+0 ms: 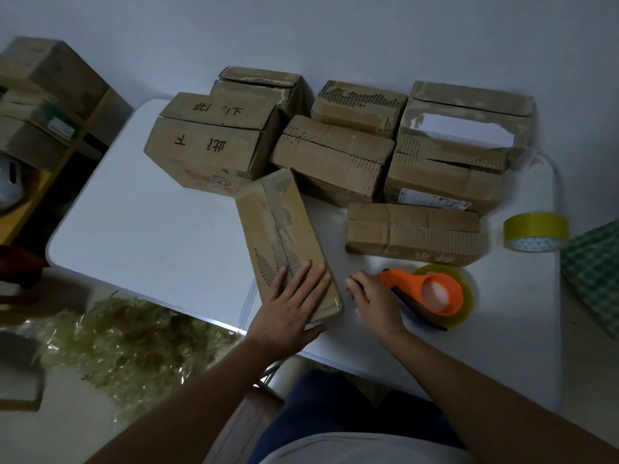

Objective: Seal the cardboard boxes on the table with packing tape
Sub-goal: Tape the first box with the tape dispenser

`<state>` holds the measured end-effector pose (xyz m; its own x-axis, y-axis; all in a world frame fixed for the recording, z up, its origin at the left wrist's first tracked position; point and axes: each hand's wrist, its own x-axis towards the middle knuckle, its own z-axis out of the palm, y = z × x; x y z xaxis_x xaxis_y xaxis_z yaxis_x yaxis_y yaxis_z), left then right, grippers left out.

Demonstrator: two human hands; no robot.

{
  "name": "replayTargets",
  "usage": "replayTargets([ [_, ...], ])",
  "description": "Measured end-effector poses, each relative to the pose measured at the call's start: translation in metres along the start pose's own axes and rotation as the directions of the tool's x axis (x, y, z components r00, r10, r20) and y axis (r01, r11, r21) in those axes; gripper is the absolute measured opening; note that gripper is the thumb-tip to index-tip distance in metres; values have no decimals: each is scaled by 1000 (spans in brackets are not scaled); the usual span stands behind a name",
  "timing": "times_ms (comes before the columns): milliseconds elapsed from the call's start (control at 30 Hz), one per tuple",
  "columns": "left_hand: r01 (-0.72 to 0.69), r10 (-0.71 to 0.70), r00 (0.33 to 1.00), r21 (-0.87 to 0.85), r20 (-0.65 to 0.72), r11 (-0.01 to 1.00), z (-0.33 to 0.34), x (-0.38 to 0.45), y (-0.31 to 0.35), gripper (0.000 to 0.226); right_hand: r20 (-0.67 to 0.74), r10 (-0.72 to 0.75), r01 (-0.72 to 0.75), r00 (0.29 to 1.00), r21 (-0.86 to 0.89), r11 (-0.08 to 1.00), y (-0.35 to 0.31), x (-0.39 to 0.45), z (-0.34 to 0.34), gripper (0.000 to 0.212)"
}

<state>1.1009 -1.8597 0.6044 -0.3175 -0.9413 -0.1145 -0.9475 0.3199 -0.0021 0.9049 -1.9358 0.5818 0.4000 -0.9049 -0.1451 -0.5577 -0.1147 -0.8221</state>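
A long flat cardboard box lies at an angle near the front of the white table. My left hand rests flat on its near end, fingers straight. Just to the right, my right hand has its fingers curled at the handle end of an orange tape dispenser, which carries a roll of clear tape and lies on the table. A second small box sits behind the dispenser. Several bigger boxes are packed together at the back.
A spare roll of yellowish tape stands at the table's right edge, beside a green checked cloth. A heap of crumpled used tape lies on the floor at the left. More stacked boxes stand at the far left.
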Motion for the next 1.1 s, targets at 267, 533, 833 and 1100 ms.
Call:
replayTargets([
  [267,20,-20,1000,18,10,1000,1,2,0,92,-5,18,-18,1000,-77,997,-8,8,26,14],
  [533,21,-20,1000,-7,19,1000,2,1,-1,93,296,306,-315,905,-18,949,-4,31,23,34],
  [833,30,-30,999,-21,-17,999,-2,0,1,89,402,282,-446,871,409,796,-38,-16,18,53],
  [1100,-47,47,999,5,20,999,-5,-1,-4,92,517,122,-254,847,193,948,-13,-5,-18,72],
])
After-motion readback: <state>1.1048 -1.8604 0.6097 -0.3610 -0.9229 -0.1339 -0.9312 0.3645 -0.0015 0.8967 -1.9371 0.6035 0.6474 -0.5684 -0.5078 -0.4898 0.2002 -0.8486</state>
